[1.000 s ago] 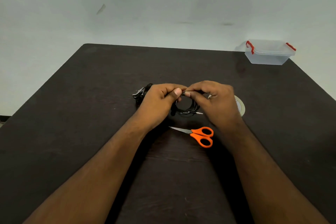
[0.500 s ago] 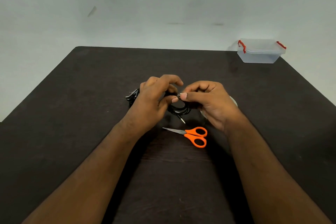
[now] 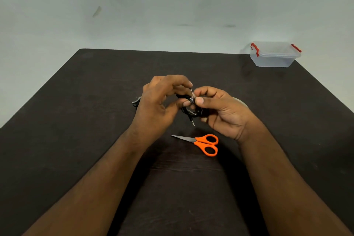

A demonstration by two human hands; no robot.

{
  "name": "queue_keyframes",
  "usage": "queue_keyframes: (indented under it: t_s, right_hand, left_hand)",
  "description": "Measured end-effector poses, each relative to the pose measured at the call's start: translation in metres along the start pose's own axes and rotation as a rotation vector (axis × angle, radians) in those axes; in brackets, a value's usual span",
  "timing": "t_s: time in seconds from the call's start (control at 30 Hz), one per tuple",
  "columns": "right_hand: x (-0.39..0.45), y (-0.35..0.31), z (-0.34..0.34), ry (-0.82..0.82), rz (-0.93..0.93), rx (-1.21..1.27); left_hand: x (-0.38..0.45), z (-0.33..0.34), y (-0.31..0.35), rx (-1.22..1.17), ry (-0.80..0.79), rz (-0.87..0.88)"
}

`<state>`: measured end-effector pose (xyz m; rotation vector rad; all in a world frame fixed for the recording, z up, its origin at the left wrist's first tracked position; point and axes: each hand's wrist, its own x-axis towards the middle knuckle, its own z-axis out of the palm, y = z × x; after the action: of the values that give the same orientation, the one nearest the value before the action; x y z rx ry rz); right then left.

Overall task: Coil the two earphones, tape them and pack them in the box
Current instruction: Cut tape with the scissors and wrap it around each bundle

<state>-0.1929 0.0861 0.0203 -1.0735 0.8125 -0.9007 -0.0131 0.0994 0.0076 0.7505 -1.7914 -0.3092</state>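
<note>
Both hands hold a coiled black earphone above the middle of the dark table. My left hand pinches the coil from the left with thumb and curled fingers. My right hand pinches it at the top right, where a shiny bit of tape wraps the cable. The metal jack hangs below the coil. A second black earphone lies on the table behind my left hand, mostly hidden. The clear box with red clips stands lidded at the far right corner.
Orange-handled scissors lie shut on the table just in front of my hands. A tape roll peeks out behind my right hand. A pale wall rises beyond the table's far edge.
Both hands have lifted the coil a little off the table and turned it; my right palm now faces more upward, and my left fingers have spread around the coil.
</note>
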Motion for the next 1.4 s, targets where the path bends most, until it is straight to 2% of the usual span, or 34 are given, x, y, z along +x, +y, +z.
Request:
queue_keyframes:
  t_s: [0.1, 0.27, 0.43, 0.53, 0.6, 0.67, 0.8, 0.9, 0.97, 1.07, 1.23, 1.33, 1.4]
  right_hand:
    - [0.001, 0.000, 0.002, 0.024, 0.004, 0.023]
    - [0.006, 0.004, 0.007, 0.251, -0.110, -0.075]
    - [0.005, 0.003, 0.010, 0.471, -0.301, -0.133]
    - [0.005, 0.008, 0.007, 0.659, -0.680, -0.574]
    - [0.006, 0.013, 0.009, 0.605, -0.899, -0.892]
    - [0.010, 0.021, 0.010, 0.504, -0.963, -1.107]
    - [0.014, 0.023, 0.006, 0.408, -0.803, -1.139]
    - [0.013, 0.020, 0.007, 0.319, -0.713, -1.117]
    - [0.011, 0.018, 0.009, 0.239, -0.574, -1.022]
    - [0.007, 0.014, 0.006, 0.080, -0.392, -0.833]
    - [0.006, 0.011, 0.002, -0.053, -0.300, -0.629]
    - [0.006, 0.012, 0.003, -0.125, -0.242, -0.586]
    - [0.006, 0.012, 0.004, -0.121, -0.269, -0.585]
  left_hand:
    - [-0.003, 0.001, -0.001, 0.160, 0.062, 0.044]
    - [-0.006, 0.004, -0.002, 0.364, 0.127, 0.040]
    - [-0.006, 0.002, -0.007, 0.341, 0.189, -0.061]
    - [-0.004, -0.002, -0.013, 0.286, 0.222, -0.119]
    - [-0.004, -0.002, -0.016, 0.260, 0.193, -0.122]
    - [-0.004, 0.000, -0.017, 0.203, 0.155, -0.119]
    - [-0.003, -0.002, -0.020, 0.118, 0.139, -0.114]
    - [-0.003, -0.003, -0.017, 0.177, 0.114, -0.081]
    - [-0.004, -0.005, -0.017, 0.252, 0.074, -0.054]
    - [-0.003, -0.008, -0.019, 0.203, 0.016, -0.026]
    - [-0.003, -0.007, -0.016, 0.233, 0.042, 0.041]
    - [-0.002, -0.008, -0.017, 0.249, 0.051, 0.001]
    - [-0.001, -0.010, -0.016, 0.251, 0.033, -0.015]
